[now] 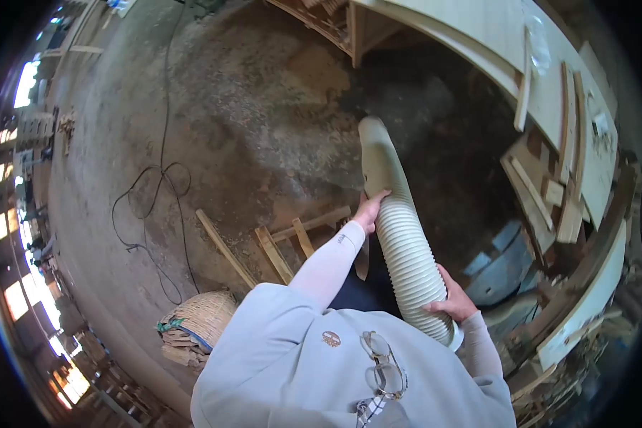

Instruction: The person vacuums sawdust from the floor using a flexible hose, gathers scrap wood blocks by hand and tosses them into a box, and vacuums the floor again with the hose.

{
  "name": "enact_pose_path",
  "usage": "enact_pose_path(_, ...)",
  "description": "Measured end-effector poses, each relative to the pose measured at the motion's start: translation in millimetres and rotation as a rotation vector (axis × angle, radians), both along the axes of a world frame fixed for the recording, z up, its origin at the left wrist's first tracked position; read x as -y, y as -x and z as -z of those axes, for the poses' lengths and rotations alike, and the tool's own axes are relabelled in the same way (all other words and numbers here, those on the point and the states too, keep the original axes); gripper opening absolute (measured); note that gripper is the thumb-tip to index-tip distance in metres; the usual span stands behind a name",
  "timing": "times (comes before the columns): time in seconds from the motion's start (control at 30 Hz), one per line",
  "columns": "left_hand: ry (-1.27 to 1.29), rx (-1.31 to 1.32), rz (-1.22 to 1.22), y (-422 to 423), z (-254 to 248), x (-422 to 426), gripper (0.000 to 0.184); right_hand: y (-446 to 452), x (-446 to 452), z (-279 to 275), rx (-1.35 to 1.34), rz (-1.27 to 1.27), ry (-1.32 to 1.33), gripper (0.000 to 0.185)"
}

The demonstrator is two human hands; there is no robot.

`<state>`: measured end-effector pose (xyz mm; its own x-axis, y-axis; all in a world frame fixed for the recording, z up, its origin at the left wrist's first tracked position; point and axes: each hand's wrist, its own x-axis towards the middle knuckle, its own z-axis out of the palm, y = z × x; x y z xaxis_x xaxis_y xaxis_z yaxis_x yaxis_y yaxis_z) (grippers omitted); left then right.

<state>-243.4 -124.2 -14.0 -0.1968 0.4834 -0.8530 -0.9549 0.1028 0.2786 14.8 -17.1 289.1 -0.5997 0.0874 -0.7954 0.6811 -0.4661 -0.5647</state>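
Observation:
A thick white ribbed hose runs slantwise in front of my body, away from my right side. Its far end is a smooth, pale nozzle section pointing at the dusty floor. My left hand is closed around the hose where the ribs meet the smooth part, thumb across the top. Lower down, my right hand grips the ribbed part from the right, near its rear end at my waist. Beyond the nozzle, dust and small chips are scattered over the concrete.
A looped black cable lies on the floor at left. Wood strips lie close to my left arm, and a woven basket sits at lower left. A pale workbench with boards curves along the right.

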Motion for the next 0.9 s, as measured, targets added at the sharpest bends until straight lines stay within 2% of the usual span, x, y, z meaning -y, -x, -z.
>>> enact_pose_path(0.03, 0.121, -0.074, -0.019, 19.4, -44.9, -10.2, 0.085, 12.2, -7.4, 3.7, 0.013, -0.002, 0.009, 0.126)
enact_pose_path(0.07, 0.077, -0.051, -0.031, 36.7, -54.2, -12.8, 0.100, 24.7, -16.9, 7.9, 0.028, -0.002, 0.019, 0.126)
enact_pose_path(0.2, 0.074, -0.078, -0.109, 90.4, -61.9, -31.2, 0.104, 73.6, -68.1, 33.4, -0.057, -0.130, -0.031, 0.125)
enact_pose_path(0.27, 0.111, -0.060, -0.137, 113.1, -58.5, -41.3, 0.099, 95.5, -89.7, 41.4, -0.069, -0.188, -0.029, 0.129)
enact_pose_path(0.37, 0.136, -0.100, -0.214, 126.5, -58.3, -47.2, 0.073, 120.8, -115.4, 37.3, -0.076, -0.179, 0.052, 0.136)
enact_pose_path(0.47, 0.119, -0.108, -0.283, 152.6, -68.9, -52.1, 0.071, 138.8, -135.9, 43.9, -0.037, -0.294, -0.032, 0.138)
enact_pose_path(0.6, 0.195, -0.126, -0.259, 192.2, -82.4, -72.1, 0.072, 186.0, -150.7, 38.3, 0.062, -0.254, -0.026, 0.131)
enact_pose_path(0.67, 0.209, -0.112, -0.223, 212.8, -81.5, -86.3, 0.067, 208.6, -156.9, 30.7, 0.045, -0.232, -0.020, 0.124)
enact_pose_path(0.7, 0.207, -0.114, -0.217, 220.7, -64.7, -88.8, 0.067, 219.4, -159.7, 28.3, 0.072, -0.213, -0.017, 0.121)
enact_pose_path(0.77, 0.047, 0.029, -0.192, 234.8, -17.7, -90.8, 0.057, 234.6, -161.6, 28.9, 0.099, -0.179, -0.016, 0.118)
enact_pose_path(0.9, 0.028, 0.016, -0.092, 275.2, -52.4, -121.6, 0.049, 269.2, -157.2, 39.5, 0.092, -0.043, 0.064, 0.107)
